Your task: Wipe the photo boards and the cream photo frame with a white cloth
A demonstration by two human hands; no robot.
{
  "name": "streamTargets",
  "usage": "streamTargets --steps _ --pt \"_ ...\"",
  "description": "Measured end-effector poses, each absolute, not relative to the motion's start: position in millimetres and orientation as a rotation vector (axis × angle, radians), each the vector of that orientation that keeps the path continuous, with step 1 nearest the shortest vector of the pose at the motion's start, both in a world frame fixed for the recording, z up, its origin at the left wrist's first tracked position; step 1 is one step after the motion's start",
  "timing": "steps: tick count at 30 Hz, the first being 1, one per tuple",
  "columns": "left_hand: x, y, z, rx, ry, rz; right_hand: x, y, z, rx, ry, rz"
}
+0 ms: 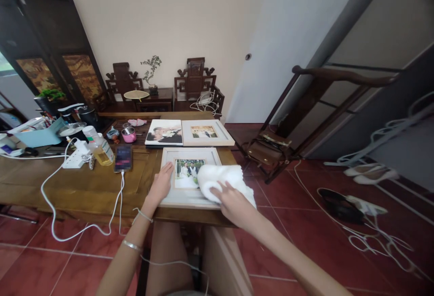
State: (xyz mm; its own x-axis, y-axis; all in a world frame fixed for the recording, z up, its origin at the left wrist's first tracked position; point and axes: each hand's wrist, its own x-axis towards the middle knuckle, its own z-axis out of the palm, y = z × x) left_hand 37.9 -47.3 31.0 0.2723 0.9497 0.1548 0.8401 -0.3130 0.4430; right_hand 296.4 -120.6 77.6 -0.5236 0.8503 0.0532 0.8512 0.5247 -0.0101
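Right hand (233, 202)'s grip is bunched around a white cloth (219, 176), overlapping the right side of the picture frame (186, 199) on the worktop (98, 192); left hand (163, 181) lies flat, gripping nothing, across its left edge.

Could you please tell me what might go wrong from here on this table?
The pale rectangular picture frame lies near the front edge of the brown wooden table, so a push with the bunched white cloth might slide it off. The white looping cable hangs below that edge; snagging it could drag down the dark rectangular phone.
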Motion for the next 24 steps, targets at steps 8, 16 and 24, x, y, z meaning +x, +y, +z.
streamTargets --steps 8,16,24 --pt "35.1 -45.7 27.9 2.261 1.64 0.562 270.8 -4.9 73.4 -1.517 -2.6 -0.073" --pt "30.3 -38.8 21.9 2.334 1.543 0.704 181.9 18.1 75.4 -1.226 -2.739 0.01" --pt "30.9 -39.1 11.2 2.3 1.567 0.733 256.6 19.2 87.8 -1.508 -2.664 0.048"
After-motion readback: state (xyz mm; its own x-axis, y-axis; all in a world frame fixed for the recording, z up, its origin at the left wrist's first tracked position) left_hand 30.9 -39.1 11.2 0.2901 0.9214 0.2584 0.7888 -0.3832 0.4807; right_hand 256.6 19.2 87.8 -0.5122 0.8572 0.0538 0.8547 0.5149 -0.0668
